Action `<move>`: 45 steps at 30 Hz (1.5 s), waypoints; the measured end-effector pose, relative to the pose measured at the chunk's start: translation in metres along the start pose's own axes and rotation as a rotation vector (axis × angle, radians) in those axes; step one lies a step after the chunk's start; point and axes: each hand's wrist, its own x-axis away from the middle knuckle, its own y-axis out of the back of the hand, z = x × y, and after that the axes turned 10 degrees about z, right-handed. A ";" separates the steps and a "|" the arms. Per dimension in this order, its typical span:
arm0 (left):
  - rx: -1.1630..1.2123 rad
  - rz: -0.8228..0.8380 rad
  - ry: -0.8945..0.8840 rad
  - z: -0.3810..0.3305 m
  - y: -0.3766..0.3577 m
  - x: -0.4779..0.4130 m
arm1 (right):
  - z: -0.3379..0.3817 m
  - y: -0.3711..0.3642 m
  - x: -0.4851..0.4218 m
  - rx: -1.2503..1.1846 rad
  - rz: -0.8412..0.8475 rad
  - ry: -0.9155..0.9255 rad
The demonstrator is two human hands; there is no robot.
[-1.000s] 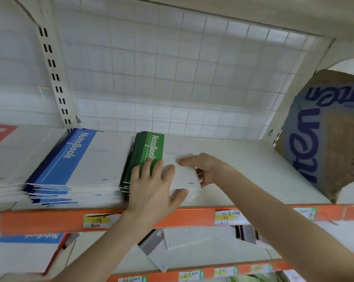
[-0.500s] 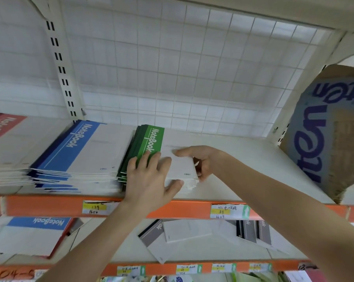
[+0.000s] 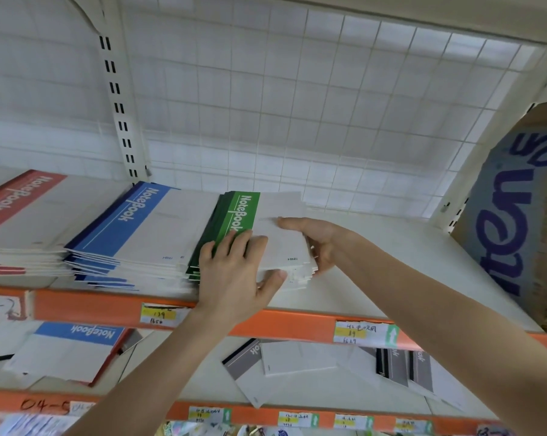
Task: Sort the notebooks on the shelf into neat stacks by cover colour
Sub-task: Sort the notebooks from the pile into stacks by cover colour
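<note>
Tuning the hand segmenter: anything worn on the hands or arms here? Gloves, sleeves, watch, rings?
Nothing worn. The left hand and right hand are bare, with no gloves, rings or watch visible. The left forearm and right forearm are bare to the frame edge, with no sleeve, cuff or strap in view.

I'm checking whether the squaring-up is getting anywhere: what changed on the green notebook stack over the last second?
Nothing visibly moved. The left hand stays pressed flat on the green stack, thumb at its front edge. The right hand keeps its grip round the stack's right side, thumb on the cover. The blue stack beside it is unchanged.
</note>
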 end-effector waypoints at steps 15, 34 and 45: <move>0.204 0.342 0.087 -0.010 0.029 -0.018 | -0.034 0.012 0.003 -0.311 0.073 0.253; 1.349 0.171 0.201 -0.035 -0.005 -0.081 | -0.062 0.092 0.031 -0.033 -0.175 0.940; 1.364 0.148 0.182 -0.030 0.005 -0.075 | -0.063 0.088 0.013 0.028 -0.108 0.923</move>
